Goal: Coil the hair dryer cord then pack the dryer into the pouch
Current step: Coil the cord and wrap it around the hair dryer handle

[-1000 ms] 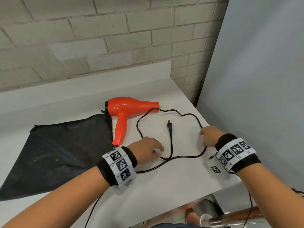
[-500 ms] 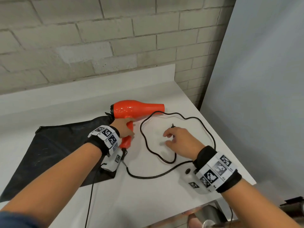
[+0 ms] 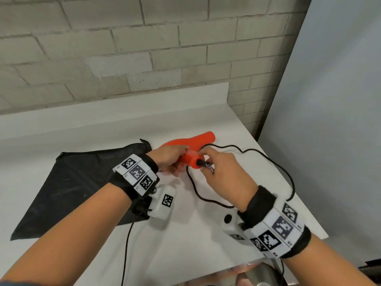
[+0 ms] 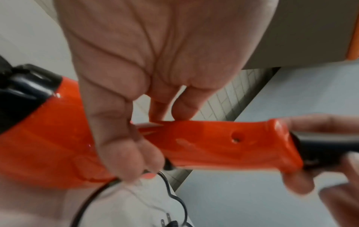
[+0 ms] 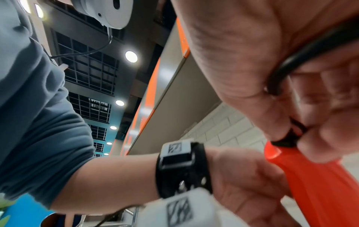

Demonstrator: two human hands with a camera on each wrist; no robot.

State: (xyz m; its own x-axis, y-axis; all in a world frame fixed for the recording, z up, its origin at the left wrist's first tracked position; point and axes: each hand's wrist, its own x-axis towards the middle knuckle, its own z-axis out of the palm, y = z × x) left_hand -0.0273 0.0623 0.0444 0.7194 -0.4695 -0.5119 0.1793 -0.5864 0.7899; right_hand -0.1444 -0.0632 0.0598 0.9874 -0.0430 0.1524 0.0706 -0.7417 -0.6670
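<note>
Gripping dryer (image 3: 192,158) handle — left hand (image 3: 169,156) | right hand (image 3: 223,172) pinches limp cord (image 3: 282,169) (at handle base) | we coil there

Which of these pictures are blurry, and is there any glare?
Head view: fairly sharp, evenly lit, no glare. Left wrist view: motion-blurred, small highlights on the hair dryer held by the left hand. Right wrist view: right hand and cord smeared, ceiling lights flaring.

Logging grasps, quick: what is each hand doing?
Left hand: grips the orange plastic hair dryer.
Right hand: pinches its thin black cord.
</note>
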